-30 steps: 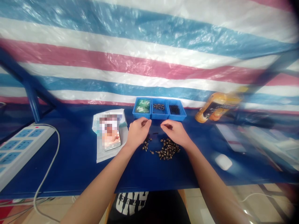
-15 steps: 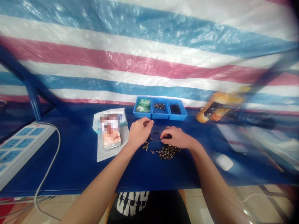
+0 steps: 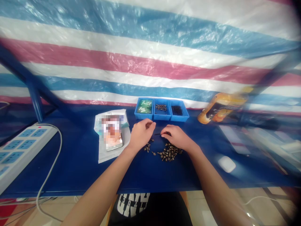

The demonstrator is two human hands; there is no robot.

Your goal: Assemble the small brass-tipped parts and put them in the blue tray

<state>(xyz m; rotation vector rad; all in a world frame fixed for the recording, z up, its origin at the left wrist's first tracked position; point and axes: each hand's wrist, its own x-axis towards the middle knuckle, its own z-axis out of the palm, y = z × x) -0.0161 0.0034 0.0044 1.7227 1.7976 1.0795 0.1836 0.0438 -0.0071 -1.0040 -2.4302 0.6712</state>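
My left hand [image 3: 142,133] is held just in front of the blue bins, its fingers curled in against the thumb. What it holds, if anything, is hidden. My right hand [image 3: 176,136] faces it from the other side, thumb and fingertips pinched at the end of a thin dark screw [image 3: 157,134] close to the table. Below my right hand lies a pile of small brass-coloured screws [image 3: 169,153]. A few more loose screws [image 3: 147,147] are scattered beside my left wrist.
Three joined blue bins [image 3: 162,117] stand at the back, holding a green-and-white packet, mixed screws and black screws. A phone [image 3: 115,142] rests on white packaging at left, near a power strip [image 3: 23,147]. To the right are an orange bottle [image 3: 218,108] and a white case [image 3: 227,164].
My right hand has moved slightly left and away from me, off the pile, and its fingertips have closed on the dark screw that lay alone. My left hand has barely moved.
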